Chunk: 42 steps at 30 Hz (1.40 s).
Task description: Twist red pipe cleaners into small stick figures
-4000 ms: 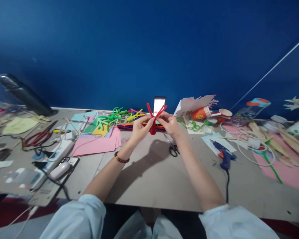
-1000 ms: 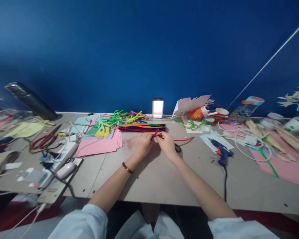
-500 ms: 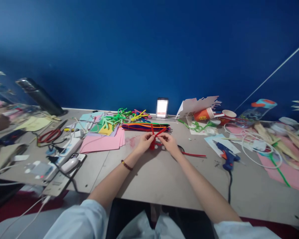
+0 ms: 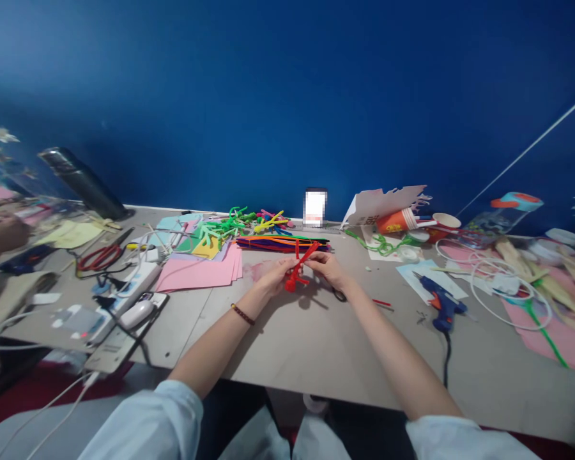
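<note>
Between my hands is a bent and twisted bundle of red pipe cleaners [image 4: 292, 281], with loose ends sticking up and out to the side. My left hand [image 4: 278, 273] pinches it from the left. From the right, the fingers of my right hand [image 4: 326, 267] are closed on one upper red end. Just beyond my hands lies a bundle of mixed-colour pipe cleaners [image 4: 263, 243]. A short red piece [image 4: 382, 303] rests on the table right of my right wrist. Something with a black loop [image 4: 338, 294] shows partly under my right hand.
Pink paper sheets [image 4: 196, 271], a power strip [image 4: 141, 281] and a phone [image 4: 110, 348] with a mouse [image 4: 138, 313] lie left. Right are a blue glue gun [image 4: 443, 303], paper cups [image 4: 397, 221] and white cable [image 4: 482, 306]. Another person's hand [image 4: 2, 233] is far left.
The red bundle has turned so its lower part shows more between my hands. My right hand has shifted slightly right. Less of the red piece by my right wrist shows.
</note>
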Tool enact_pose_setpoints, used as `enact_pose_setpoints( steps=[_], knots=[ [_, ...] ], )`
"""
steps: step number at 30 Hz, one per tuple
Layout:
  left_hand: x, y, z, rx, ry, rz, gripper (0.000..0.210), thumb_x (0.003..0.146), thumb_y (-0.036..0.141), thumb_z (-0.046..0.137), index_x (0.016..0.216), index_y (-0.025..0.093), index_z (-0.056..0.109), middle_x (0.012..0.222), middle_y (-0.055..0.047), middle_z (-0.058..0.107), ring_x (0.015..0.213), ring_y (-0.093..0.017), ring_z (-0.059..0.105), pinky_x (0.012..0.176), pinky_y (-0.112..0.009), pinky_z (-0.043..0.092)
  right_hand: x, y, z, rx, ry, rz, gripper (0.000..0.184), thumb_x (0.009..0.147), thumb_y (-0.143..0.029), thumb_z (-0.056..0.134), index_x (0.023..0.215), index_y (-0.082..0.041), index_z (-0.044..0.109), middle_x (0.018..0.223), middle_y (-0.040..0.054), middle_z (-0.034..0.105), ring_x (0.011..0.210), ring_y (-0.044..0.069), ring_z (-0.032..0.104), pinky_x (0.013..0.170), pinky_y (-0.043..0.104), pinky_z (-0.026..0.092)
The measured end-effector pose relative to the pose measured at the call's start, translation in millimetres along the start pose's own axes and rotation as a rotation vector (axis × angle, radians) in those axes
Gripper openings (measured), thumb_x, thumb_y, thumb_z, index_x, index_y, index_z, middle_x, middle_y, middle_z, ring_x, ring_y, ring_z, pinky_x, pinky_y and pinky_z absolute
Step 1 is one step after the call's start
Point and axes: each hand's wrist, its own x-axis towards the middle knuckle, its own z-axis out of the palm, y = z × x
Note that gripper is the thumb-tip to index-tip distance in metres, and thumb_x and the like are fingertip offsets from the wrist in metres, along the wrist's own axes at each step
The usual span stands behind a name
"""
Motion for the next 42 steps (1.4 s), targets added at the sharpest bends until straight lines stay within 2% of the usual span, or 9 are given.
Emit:
enact_pose_setpoints(
  steps=[5, 12, 16, 23, 27, 30, 34, 36, 42],
  knots=[
    [-1, -2, -0.1, 0.065, -0.040, -0.017, 0.025, 0.072, 0.039, 0.065, 0.071, 0.014, 0.063, 0.065, -0.004, 0.060, 0.055, -0.011, 0.054, 0.062, -0.029, 0.051, -6, 7, -1, 0.095, -0.025, 0.015, 0.030, 0.061, -0.040, 0.073, 0.080, -0.018, 0.069, 0.054, -0.0052, 0.051, 0.044, 0.006, 0.031, 0.044, 0.023, 0.024],
    [-6, 1, 9.9, 0.089, -0.050, -0.061, 0.026, 0.070, 0.040, 0.066, 0.071, 0.015, 0.064, 0.064, -0.005, 0.062, 0.054, -0.013, 0.055, 0.061, -0.031, 0.051, -15, 10, -2, 0.108, 0.015, -0.022, 0.026, 0.059, -0.039, 0.074, 0.076, -0.019, 0.068, 0.064, -0.0022, 0.060, 0.054, 0.009, 0.043, 0.052, 0.024, 0.035],
    [-4, -1, 10.9, 0.067, -0.049, -0.046, 0.022, 0.072, 0.037, 0.064, 0.068, 0.015, 0.063, 0.062, -0.004, 0.059, 0.055, -0.012, 0.054, 0.059, -0.027, 0.048, -18, 8, -3, 0.056, 0.021, 0.001, 0.029, 0.059, -0.041, 0.075, 0.077, -0.020, 0.069, 0.061, -0.0030, 0.058, 0.050, 0.008, 0.037, 0.049, 0.024, 0.030],
    [-5, -1, 9.5, -0.050, -0.170, -0.155, 0.019, 0.069, 0.031, 0.065, 0.064, 0.014, 0.060, 0.061, -0.002, 0.057, 0.055, -0.010, 0.051, 0.059, -0.025, 0.045, -19, 11, -3, 0.063, -0.014, -0.018, 0.028, 0.063, -0.042, 0.073, 0.079, -0.019, 0.070, 0.065, -0.0025, 0.058, 0.051, 0.008, 0.036, 0.049, 0.024, 0.028],
    [-3, 0, 10.2, 0.004, -0.091, -0.151, 0.022, 0.071, 0.036, 0.063, 0.071, 0.014, 0.062, 0.067, -0.006, 0.060, 0.058, -0.014, 0.054, 0.057, -0.026, 0.044, -17, 13, 1, 0.111, 0.087, -0.025, 0.027, 0.063, -0.043, 0.073, 0.071, -0.017, 0.067, 0.060, -0.0034, 0.054, 0.048, 0.007, 0.032, 0.047, 0.024, 0.024],
    [-1, 1, 8.5, 0.211, 0.071, 0.024, 0.027, 0.080, 0.039, 0.050, 0.078, 0.016, 0.063, 0.076, -0.009, 0.063, 0.067, -0.018, 0.058, 0.060, -0.029, 0.045, -13, 15, 1, 0.135, 0.199, -0.008, 0.032, 0.060, -0.045, 0.075, 0.072, -0.017, 0.065, 0.054, -0.0051, 0.049, 0.046, 0.006, 0.030, 0.045, 0.024, 0.020],
    [-8, 3, 7.4, 0.811, 0.257, 0.571, 0.027, 0.080, 0.029, 0.050, 0.103, 0.019, 0.061, 0.095, -0.008, 0.065, 0.090, -0.020, 0.059, 0.080, -0.033, 0.046, -9, 19, 1, 0.133, 0.309, -0.015, 0.038, 0.058, -0.049, 0.075, 0.074, -0.016, 0.065, 0.049, -0.0074, 0.042, 0.045, 0.006, 0.028, 0.044, 0.024, 0.019],
    [-13, 1, 10.2, 1.069, 0.239, 0.765, 0.029, 0.079, 0.027, 0.053, 0.106, 0.019, 0.061, 0.098, -0.008, 0.065, 0.095, -0.021, 0.058, 0.086, -0.036, 0.044, -10, 19, 3, 0.106, 0.369, -0.038, 0.039, 0.058, -0.052, 0.074, 0.071, -0.016, 0.064, 0.049, -0.0068, 0.043, 0.045, 0.007, 0.030, 0.044, 0.023, 0.022],
    [-18, -8, 21.1, 1.321, 0.255, 0.910, 0.043, 0.075, 0.043, 0.064, 0.111, 0.020, 0.059, 0.102, -0.009, 0.067, 0.095, -0.024, 0.061, 0.084, -0.038, 0.044, -15, 15, 19, 0.021, 0.569, -0.106, 0.040, 0.059, -0.056, 0.070, 0.066, -0.017, 0.063, 0.053, -0.0027, 0.052, 0.053, 0.011, 0.043, 0.049, 0.024, 0.032]
  ],
)
